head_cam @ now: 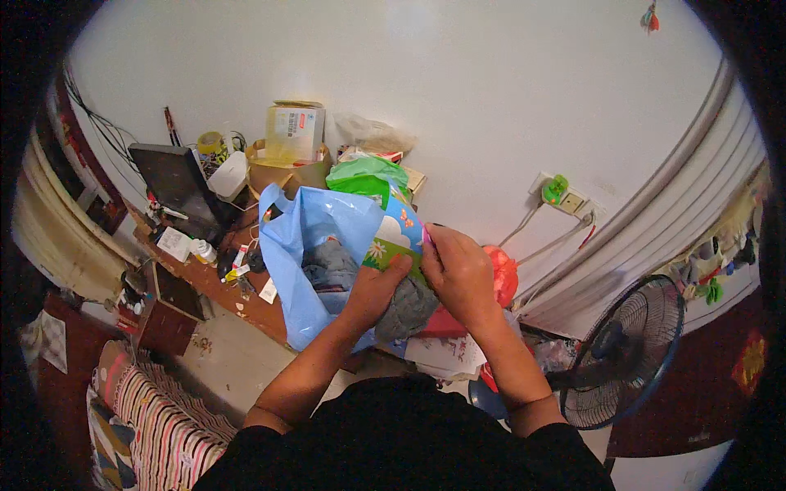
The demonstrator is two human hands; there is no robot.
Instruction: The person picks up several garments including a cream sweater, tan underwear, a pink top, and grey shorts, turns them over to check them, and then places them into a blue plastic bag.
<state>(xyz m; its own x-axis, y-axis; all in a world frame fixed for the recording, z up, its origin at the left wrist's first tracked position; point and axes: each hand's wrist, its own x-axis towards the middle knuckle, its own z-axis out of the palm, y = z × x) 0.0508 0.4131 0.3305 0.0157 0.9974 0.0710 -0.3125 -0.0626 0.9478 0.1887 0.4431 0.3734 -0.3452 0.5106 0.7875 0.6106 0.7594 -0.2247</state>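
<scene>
A colourful printed bag or sheet (pixel 399 228) with daisies, clouds and a butterfly is held between both hands. My left hand (pixel 377 288) grips its lower part, thumb on the green print. At its pink right edge, my right hand (pixel 457 270) pinches with closed fingers. Beneath and between the hands hangs grey cloth (pixel 408 310); whether a hand also holds it is hidden. Just left, a light blue plastic bag (pixel 279 276) stands open with more grey cloth (pixel 331 264) inside. Behind the printed piece lies a green plastic bag (pixel 368 173).
The wooden desk (pixel 245 301) carries a dark monitor or panel (pixel 178 184), a white pill bottle (pixel 203 250) and a paper bag (pixel 288 173) beneath a carton (pixel 295 130). A red plastic bag (pixel 503 276) is right of my hands. A black fan (pixel 623 353) stands farther right.
</scene>
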